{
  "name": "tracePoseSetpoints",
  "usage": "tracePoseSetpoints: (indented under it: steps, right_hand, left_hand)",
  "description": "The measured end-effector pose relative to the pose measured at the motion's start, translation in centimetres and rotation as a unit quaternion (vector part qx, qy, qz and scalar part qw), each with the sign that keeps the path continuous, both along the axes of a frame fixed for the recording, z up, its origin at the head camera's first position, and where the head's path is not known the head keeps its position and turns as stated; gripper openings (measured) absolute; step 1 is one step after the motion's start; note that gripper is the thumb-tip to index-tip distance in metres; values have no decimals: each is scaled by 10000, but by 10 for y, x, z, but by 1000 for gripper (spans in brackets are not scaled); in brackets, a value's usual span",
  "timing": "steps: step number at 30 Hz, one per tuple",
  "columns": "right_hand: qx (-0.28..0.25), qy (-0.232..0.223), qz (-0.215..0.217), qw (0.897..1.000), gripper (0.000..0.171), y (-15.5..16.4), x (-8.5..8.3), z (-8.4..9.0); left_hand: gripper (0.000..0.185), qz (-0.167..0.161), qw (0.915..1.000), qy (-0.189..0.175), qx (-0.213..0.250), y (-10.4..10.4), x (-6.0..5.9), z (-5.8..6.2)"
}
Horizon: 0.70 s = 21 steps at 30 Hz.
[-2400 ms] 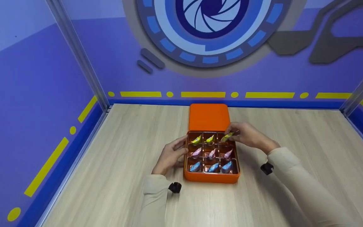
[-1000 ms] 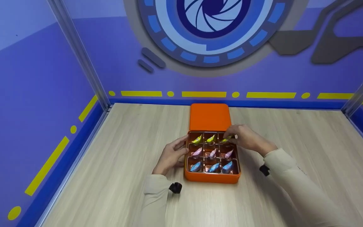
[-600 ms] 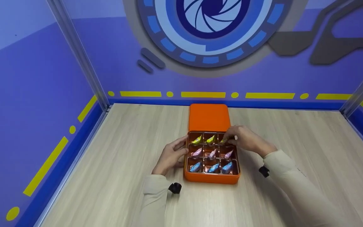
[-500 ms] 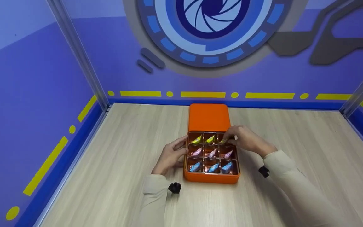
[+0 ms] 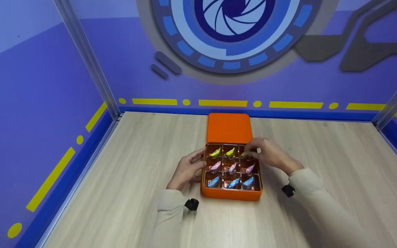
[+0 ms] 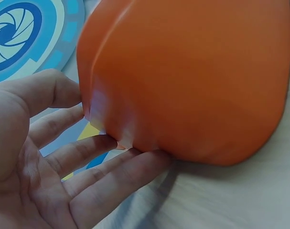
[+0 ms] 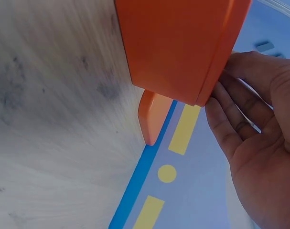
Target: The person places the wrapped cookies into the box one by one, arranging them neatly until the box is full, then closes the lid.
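An orange box (image 5: 231, 197) with nine compartments sits mid-table, its wall filling the left wrist view (image 6: 192, 81) and right wrist view (image 7: 178, 43). It holds rows of yellow (image 5: 215, 152), pink (image 5: 232, 167) and blue candies (image 5: 233, 183). My left hand (image 5: 198, 165) lies with straight fingers against the box's left wall, as the left wrist view shows (image 6: 87, 152). My right hand (image 5: 253, 148) reaches over the back right compartment and pinches a yellow candy (image 5: 244, 154) lying low in it. In the right wrist view that hand (image 7: 226, 109) hooks over the rim, fingertips hidden.
The orange lid (image 5: 228, 127) lies flat just behind the box, touching its back edge; its edge shows in the right wrist view (image 7: 154, 117). Purple walls with yellow markings (image 5: 222, 103) close the wooden table (image 5: 133, 172) on three sides.
My right hand has lowered the yellow candy from above the box down into the back right compartment. The left hand and box have stayed put.
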State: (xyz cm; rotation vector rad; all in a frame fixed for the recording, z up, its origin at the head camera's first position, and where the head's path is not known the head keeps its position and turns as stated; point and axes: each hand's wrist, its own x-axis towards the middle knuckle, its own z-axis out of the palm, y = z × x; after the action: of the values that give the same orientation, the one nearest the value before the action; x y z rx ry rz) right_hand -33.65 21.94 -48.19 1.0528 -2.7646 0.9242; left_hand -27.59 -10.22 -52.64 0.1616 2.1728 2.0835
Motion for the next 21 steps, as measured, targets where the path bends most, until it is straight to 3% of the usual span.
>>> tracePoseSetpoints:
  steps: [4,8,15,21]
  right_hand:
    - [-154,-74,-21,9999,15,1,0,-1]
    - [-373,-324,-144,9987,15,1,0,2]
    - [-630,-535,-374,9959,22,1,-7,7]
    - [-991,-830,-595,9898,38,-1,-21,10]
  left_hand:
    - [59,-32,9998,-205,21,0,-1,4]
    - [55,-8,9996,-182,-206,0,-6,10]
    - [56,314,9961,29,-822,4,-25,26]
    - [62,349,9830,535,-1724,10,-46,43]
